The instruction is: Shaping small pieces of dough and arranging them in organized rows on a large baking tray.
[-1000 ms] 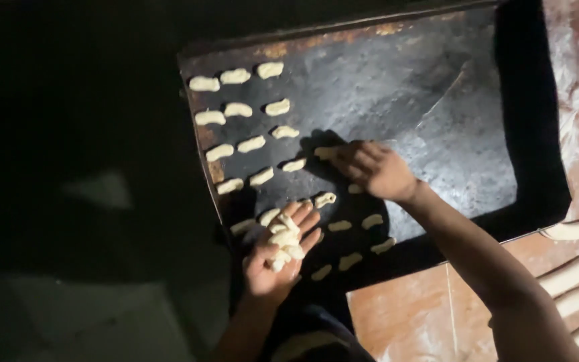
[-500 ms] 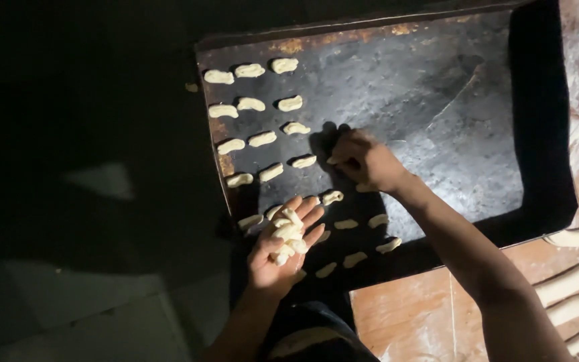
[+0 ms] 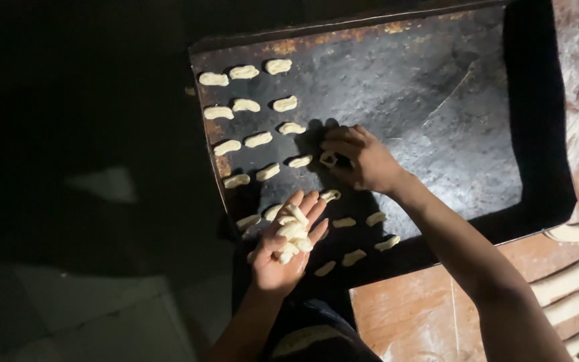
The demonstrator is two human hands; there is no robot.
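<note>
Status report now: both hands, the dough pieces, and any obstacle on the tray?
Left hand open, palm up, cradling dough pieces. Right hand pinching one piece on dark baking tray. Nothing in the way.

The dark, rectangular metal baking tray (image 3: 437, 87) under the right hand (image 3: 363, 159) has a matt, scratched surface with rust-brown patches along its far rim. The small, pale, oblong dough pieces (image 3: 256, 139) left of that hand look soft, smooth and matt. The same pale dough pieces (image 3: 292, 231) lie heaped in the open palm of the left hand (image 3: 283, 251). The reddish-brown wooden board (image 3: 410, 315) beside the right forearm appears dull and flour-dusted.
</note>
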